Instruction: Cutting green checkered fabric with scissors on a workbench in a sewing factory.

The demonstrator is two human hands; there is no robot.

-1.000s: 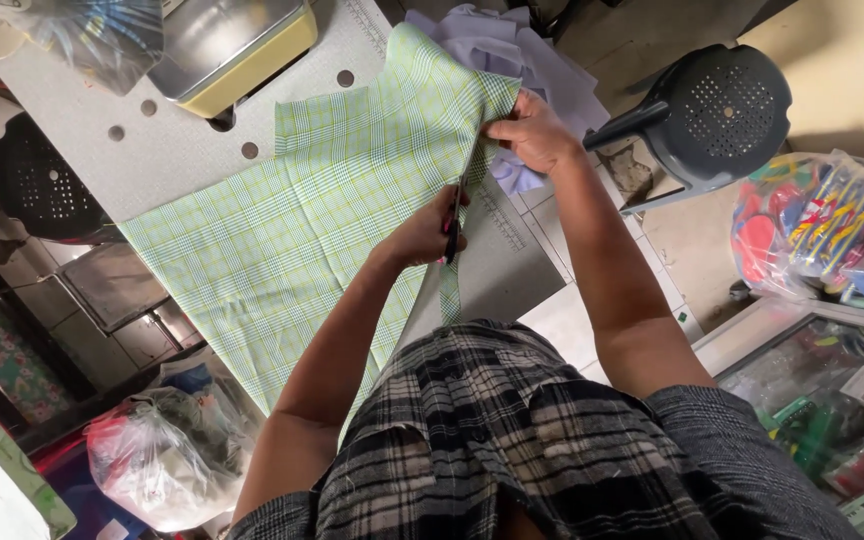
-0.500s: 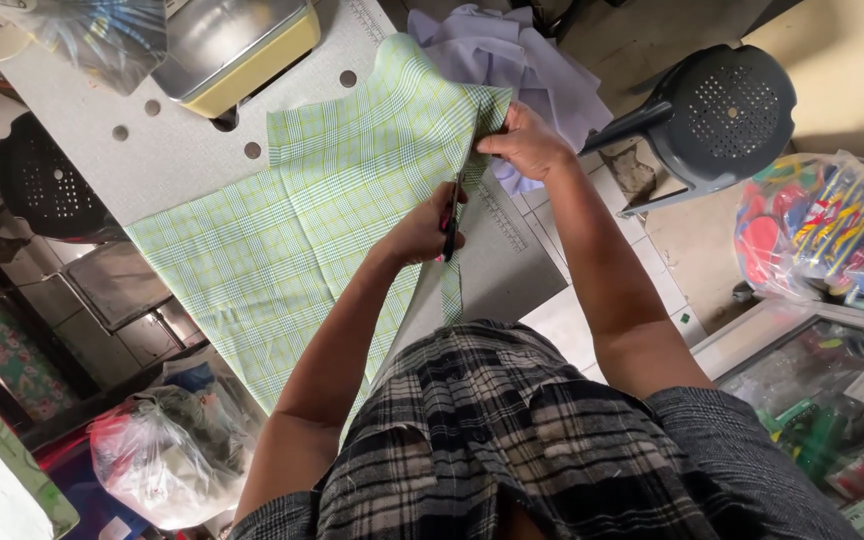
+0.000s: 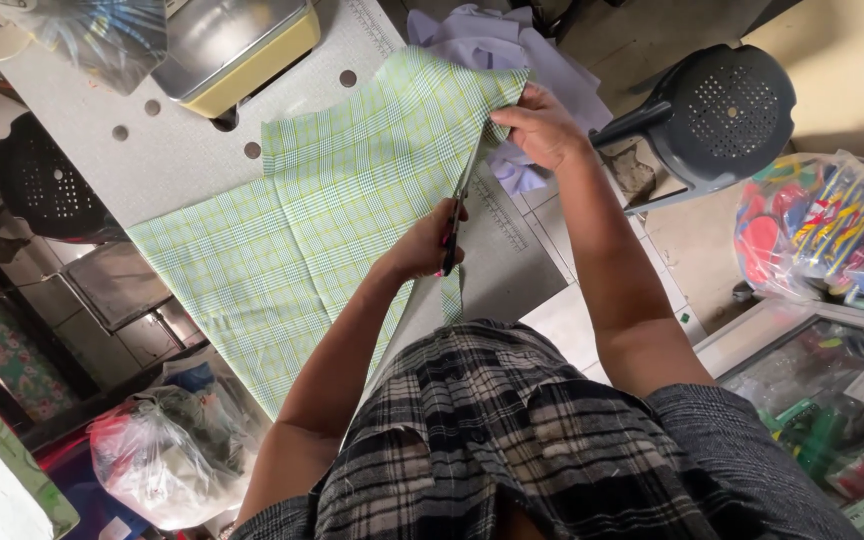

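Observation:
A green-and-white checked fabric [image 3: 322, 220] lies spread over the grey sewing table [image 3: 182, 150]. My left hand [image 3: 417, 250] is shut on a pair of scissors [image 3: 455, 215] whose blades lie along the fabric's right edge. A narrow cut strip hangs down below that hand. My right hand [image 3: 542, 125] pinches the fabric's far right corner and holds the edge taut, just ahead of the blades. A crumpled lilac cloth [image 3: 482, 35] lies under and behind that hand.
A metal and yellow sewing machine [image 3: 232, 40] stands at the table's far end. A black perforated stool [image 3: 722, 110] is on the right and another [image 3: 42, 180] on the left. A plastic bag [image 3: 157, 455] sits on the floor at lower left. A bag of colourful items [image 3: 817, 225] lies at right.
My right hand has shifted slightly farther along, still gripping the fabric corner, and more lilac cloth shows. My left hand with the scissors has barely moved.

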